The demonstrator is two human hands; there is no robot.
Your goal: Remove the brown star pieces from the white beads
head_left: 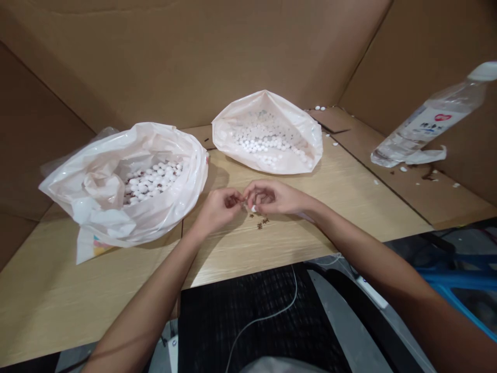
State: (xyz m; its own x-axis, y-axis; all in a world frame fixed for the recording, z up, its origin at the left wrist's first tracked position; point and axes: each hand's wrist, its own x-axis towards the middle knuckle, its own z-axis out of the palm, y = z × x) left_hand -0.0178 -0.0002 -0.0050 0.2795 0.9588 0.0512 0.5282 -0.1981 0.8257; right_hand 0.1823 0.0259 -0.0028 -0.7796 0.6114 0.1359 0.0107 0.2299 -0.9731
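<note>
My left hand [219, 210] and my right hand [269, 198] hover over a light wood-grain table [295, 243], fingertips meeting around a small white pellet [253, 208], which is partly hidden. Brown flakes [263, 223] lie on the table just below my right fingers. To the left of my hands, a white plastic bag [190, 171] holds many white pellets mixed with brown specks. A second white bag [248, 111], farther back, holds more pellets and stands apart from my hands.
Cardboard walls [186, 57] surround the table on three sides. At right, a clear plastic bottle [430, 127] lies tilted on a cardboard sheet [388, 191] scattered with white pellets and brown bits. Below the table's front edge are a black mesh seat and a white cable.
</note>
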